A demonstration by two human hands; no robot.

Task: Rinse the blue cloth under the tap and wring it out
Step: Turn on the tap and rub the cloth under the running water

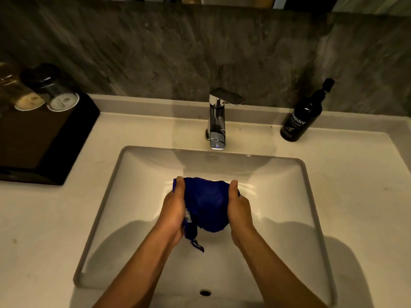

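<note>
A dark blue cloth (206, 203) is bunched into a ball over the middle of the white sink basin (138, 196). My left hand (174, 207) grips its left side, thumb on top. My right hand (239, 206) grips its right side the same way. A small tail of cloth with a tag hangs down below my left palm. The chrome tap (216, 121) stands behind the basin, its spout above and beyond the cloth. No water stream shows from the spout.
A dark pump bottle (303, 114) stands on the counter right of the tap. A black tray (44, 138) with two upturned glasses (47, 90) sits at the back left. The overflow hole (205, 292) is in the basin's near wall. A grey stone wall rises behind.
</note>
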